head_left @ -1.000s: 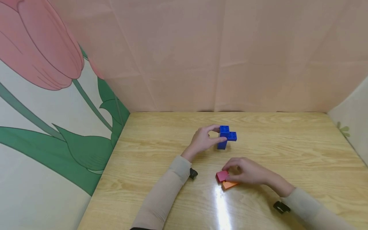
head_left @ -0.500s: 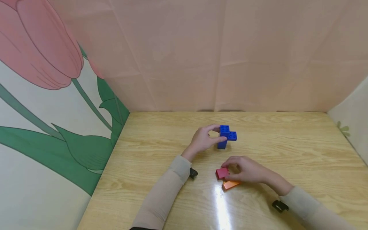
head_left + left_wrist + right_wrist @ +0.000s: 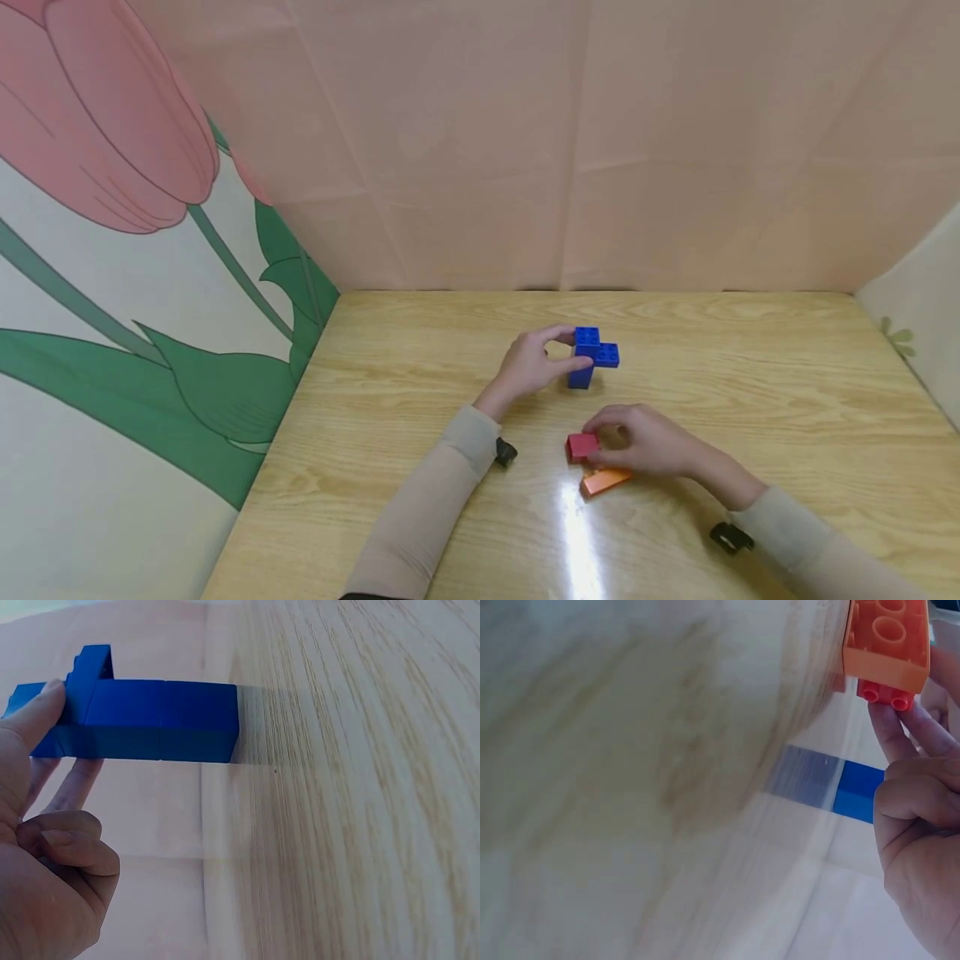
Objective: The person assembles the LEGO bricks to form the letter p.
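Observation:
My left hand (image 3: 528,364) grips the upper part of a tower of blue bricks (image 3: 581,377), thumb on the near side. One blue brick (image 3: 607,355) juts out to the tower's right. In the left wrist view the stacked blue bricks (image 3: 161,720) reach down to the tabletop. Closer in, my right hand (image 3: 648,442) pinches a red brick (image 3: 582,447) between thumb and fingers. An orange brick (image 3: 606,482) lies against it on the near side; its hollow underside shows in the right wrist view. Whether orange and red are joined, I cannot tell.
A wood-grain table (image 3: 787,375) lies under both hands. Behind it hangs a pinkish cloth (image 3: 465,167). A panel with a printed tulip (image 3: 120,108) stands at the left, and a pale panel (image 3: 918,308) at the right.
The red brick has moved slightly away from me with my right hand. It has turned a little, and the orange brick sits at a different slant. My left hand and the blue tower are still.

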A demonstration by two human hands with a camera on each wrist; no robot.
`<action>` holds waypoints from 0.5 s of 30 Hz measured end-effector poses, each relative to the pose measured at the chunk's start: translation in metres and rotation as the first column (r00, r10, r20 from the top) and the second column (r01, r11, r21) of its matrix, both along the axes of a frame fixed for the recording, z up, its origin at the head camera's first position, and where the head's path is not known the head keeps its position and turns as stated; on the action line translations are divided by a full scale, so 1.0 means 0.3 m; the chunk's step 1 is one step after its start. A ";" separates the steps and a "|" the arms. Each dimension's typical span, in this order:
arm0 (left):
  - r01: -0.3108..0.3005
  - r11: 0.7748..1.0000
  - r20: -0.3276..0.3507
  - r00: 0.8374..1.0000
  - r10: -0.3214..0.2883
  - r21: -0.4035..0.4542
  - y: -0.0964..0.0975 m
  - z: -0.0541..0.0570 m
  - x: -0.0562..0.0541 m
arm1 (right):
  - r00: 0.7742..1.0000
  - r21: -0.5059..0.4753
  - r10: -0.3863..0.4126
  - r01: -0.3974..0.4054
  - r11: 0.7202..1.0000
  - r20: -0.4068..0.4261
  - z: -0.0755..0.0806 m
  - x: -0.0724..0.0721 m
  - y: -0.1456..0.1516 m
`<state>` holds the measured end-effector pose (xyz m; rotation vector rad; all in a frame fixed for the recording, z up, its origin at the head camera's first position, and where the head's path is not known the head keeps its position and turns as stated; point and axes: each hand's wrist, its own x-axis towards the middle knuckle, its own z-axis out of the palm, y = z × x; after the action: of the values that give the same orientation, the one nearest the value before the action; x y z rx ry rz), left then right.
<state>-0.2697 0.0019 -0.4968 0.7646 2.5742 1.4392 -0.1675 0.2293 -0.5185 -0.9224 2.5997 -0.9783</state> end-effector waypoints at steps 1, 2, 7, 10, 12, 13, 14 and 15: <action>0.000 1.000 0.000 1.000 0.000 0.001 0.000 0.000 0.000 | 1.000 0.003 -0.010 0.010 1.000 -0.005 0.001 0.000 0.005; 0.001 1.000 0.000 1.000 -0.001 0.001 0.000 0.000 0.000 | 1.000 0.002 -0.022 0.022 1.000 -0.010 0.002 -0.002 0.012; 0.001 1.000 0.006 1.000 -0.001 -0.001 -0.001 -0.003 -0.001 | 0.996 -0.023 -0.073 0.072 0.997 -0.054 0.012 -0.019 0.064; 0.000 1.000 0.009 1.000 0.000 -0.006 -0.002 -0.003 0.000 | 0.992 -0.042 -0.105 0.102 0.994 -0.067 0.018 -0.032 0.101; 0.001 1.000 0.010 1.000 -0.001 -0.009 -0.002 -0.003 0.000 | 0.990 -0.043 -0.131 0.128 0.991 -0.058 0.021 -0.038 0.126; 0.002 1.000 0.010 1.000 -0.002 -0.009 -0.003 -0.003 0.000 | 0.988 -0.042 -0.143 0.141 0.989 -0.052 0.023 -0.040 0.138; 0.002 1.000 0.010 1.000 -0.002 -0.009 -0.003 -0.003 -0.001 | 0.987 -0.040 -0.156 0.155 0.987 -0.045 0.024 -0.041 0.150; 0.003 1.000 0.009 1.000 -0.003 -0.009 -0.004 -0.003 -0.001 | 0.985 -0.036 -0.167 0.165 0.986 -0.041 0.025 -0.041 0.160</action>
<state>-0.2699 0.0009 -0.4978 0.7591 2.5698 1.4264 -0.1798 0.2773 -0.5109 -0.7518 2.7417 -1.0557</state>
